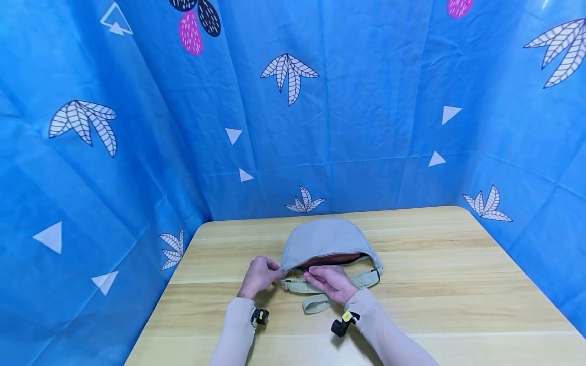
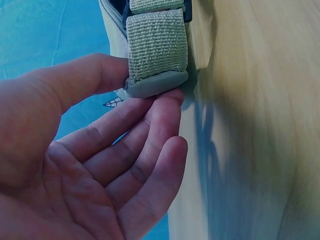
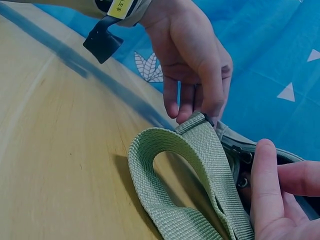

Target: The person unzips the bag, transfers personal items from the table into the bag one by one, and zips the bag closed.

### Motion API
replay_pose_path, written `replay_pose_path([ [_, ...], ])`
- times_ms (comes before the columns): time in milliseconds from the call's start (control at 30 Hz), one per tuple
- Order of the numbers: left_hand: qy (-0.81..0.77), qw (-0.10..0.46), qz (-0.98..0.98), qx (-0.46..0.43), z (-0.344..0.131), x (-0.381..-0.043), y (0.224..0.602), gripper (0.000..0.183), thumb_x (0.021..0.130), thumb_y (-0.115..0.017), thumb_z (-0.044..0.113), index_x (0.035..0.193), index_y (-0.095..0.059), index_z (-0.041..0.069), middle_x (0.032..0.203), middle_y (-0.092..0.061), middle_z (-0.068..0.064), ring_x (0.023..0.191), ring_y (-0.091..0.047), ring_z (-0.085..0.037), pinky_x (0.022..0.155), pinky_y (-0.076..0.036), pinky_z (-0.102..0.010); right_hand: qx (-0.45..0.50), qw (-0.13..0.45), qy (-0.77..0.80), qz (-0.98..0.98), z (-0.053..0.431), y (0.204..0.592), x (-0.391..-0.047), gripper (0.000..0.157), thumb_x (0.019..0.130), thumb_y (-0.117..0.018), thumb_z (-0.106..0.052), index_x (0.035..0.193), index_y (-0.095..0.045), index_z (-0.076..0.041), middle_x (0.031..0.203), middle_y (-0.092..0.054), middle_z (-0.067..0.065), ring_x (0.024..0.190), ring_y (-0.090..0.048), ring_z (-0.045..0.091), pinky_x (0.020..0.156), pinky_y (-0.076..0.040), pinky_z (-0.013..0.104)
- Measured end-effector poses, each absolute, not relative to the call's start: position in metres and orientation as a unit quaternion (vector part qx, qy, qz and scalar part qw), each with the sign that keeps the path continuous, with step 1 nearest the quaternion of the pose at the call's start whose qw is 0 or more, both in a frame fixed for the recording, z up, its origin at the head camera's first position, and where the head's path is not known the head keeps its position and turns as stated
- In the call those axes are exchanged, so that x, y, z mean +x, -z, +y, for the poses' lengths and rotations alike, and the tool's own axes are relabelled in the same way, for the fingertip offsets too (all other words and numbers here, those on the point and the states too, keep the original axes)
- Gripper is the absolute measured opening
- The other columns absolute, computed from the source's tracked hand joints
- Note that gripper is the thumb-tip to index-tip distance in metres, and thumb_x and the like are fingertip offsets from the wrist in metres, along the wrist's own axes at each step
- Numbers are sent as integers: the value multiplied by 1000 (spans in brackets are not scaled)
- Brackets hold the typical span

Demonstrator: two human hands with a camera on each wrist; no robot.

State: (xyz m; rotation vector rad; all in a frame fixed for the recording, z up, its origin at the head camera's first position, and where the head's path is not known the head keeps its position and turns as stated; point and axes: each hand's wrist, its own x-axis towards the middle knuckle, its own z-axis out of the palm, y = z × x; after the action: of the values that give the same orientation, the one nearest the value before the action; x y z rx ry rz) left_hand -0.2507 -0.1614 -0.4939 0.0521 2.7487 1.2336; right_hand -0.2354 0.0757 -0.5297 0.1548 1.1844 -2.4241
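A grey waist bag [image 1: 322, 236] lies on the table with its zip open along the near side, showing reddish-brown lining. Its pale green webbing strap [image 3: 200, 150] loops along the front. My left hand [image 1: 261, 277] pinches the bag's left end tab [image 2: 157, 84], where the strap is sewn in, between thumb and fingertips; the other fingers curve loosely below. At the left part of the opening is my right hand [image 1: 334, 282], its fingers beside the dark zip slider [image 3: 242, 150]. One finger stands straight in the right wrist view and hides what lies behind it.
The wooden table [image 1: 458, 284] carries the bag near its far middle. A loose strap end [image 1: 316, 304] curls on the wood towards me. Blue patterned cloth [image 1: 366, 101] hangs behind and at both sides. Small cameras [image 1: 341, 325] are worn on both wrists.
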Motion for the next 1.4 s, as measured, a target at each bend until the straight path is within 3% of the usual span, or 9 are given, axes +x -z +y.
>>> replay_pose_path([
  [800, -420, 58, 906, 12, -159, -249, 494, 13, 85, -81, 12, 93, -77, 4, 83, -75, -7, 69, -71, -19, 59, -52, -29, 72, 202, 869, 445, 76, 529, -231, 37, 94, -63, 9, 129, -56, 20, 96, -78, 15, 90, -77, 18, 92, -60, 26],
  [1133, -418, 48, 907, 13, -160, -248, 496, 12, 84, -83, 12, 90, -77, 3, 82, -75, -7, 68, -70, -19, 58, -51, -29, 62, 199, 872, 443, 75, 531, -232, 42, 94, -60, 11, 133, -48, 23, 95, -78, 13, 91, -76, 18, 91, -60, 26],
  [1400, -418, 41, 907, 17, -158, -249, 496, 12, 83, -83, 12, 89, -77, 3, 81, -75, -7, 67, -70, -19, 59, -51, -29, 66, 197, 873, 440, 77, 529, -232, 39, 95, -60, 11, 131, -51, 23, 96, -78, 16, 91, -77, 18, 91, -60, 26],
])
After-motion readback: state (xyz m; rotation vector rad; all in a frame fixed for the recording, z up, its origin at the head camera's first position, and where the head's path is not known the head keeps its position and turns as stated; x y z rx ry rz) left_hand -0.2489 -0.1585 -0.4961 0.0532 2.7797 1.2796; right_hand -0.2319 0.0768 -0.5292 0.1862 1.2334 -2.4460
